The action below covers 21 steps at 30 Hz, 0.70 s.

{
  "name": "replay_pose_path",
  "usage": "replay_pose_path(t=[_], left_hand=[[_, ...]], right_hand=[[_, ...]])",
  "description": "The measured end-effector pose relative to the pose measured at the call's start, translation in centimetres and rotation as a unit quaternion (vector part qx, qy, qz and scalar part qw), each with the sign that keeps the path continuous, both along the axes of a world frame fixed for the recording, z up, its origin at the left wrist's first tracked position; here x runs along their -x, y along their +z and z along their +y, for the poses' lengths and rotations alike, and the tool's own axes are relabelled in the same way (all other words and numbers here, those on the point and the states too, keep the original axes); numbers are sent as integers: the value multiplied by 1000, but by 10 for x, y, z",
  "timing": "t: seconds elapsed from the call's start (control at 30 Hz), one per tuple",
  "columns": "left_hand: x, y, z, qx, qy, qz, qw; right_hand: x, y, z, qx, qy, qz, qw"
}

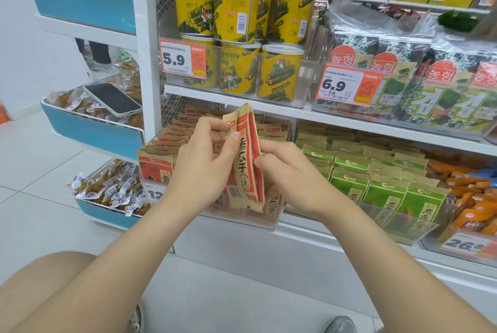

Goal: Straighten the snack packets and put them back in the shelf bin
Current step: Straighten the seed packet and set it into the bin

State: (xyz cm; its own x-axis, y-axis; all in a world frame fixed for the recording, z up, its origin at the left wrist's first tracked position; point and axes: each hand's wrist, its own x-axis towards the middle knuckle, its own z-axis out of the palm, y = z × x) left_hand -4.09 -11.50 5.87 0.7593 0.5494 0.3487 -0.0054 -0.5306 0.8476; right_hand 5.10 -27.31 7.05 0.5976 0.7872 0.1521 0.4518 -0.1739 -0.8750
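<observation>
Both hands meet at centre frame, closed on a small stack of red-and-kraft sunflower seed packets (246, 163) held upright and edge-on. Left hand (207, 160) wraps the stack's left side, thumb pressed across the front near the top, fingers curled behind. Right hand (285, 168) pinches the right edge lower down, fingers tucked behind the packets, thumb not clearly seen. Forearms rise from the lower frame and converge; wrists roughly level, person crouched, a knee at lower left.

Packets sit just in front of and slightly above the clear shelf bin (269, 221), not yet inside it. Bin already holds a dense row of matching red packets (166, 144) leaning back toward the shelf rear.

Risks, as judged:
- Grip is only at the edges; the stack looks fanned at the top, so an inner packet could slide out and drop to the floor.
- Row in the bin looks tight; pushing the stack in at an angle could crumple corners or tip neighbours forward over the low front lip.
- Green packets (382, 187) sit in the adjacent bin to the right; a drift that way would mix stock.
- Smartphone (113, 98) rests on loose snacks in the blue side rack, left of frame; an elbow swing might knock it.
</observation>
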Motion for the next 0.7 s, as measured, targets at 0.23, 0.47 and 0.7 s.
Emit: replay_pose_path(t=[0.23, 0.47, 0.7], left_hand=[[-3, 5, -10, 82, -75, 9, 994], [-8, 6, -21, 142, -140, 25, 980], [-17, 3, -33, 151, -111, 5, 982]], right_hand=[[-3, -1, -2, -19, -59, -47, 997], [-3, 7, -11, -71, -143, 23, 987], [-2, -5, 3, -113, -200, 56, 972]])
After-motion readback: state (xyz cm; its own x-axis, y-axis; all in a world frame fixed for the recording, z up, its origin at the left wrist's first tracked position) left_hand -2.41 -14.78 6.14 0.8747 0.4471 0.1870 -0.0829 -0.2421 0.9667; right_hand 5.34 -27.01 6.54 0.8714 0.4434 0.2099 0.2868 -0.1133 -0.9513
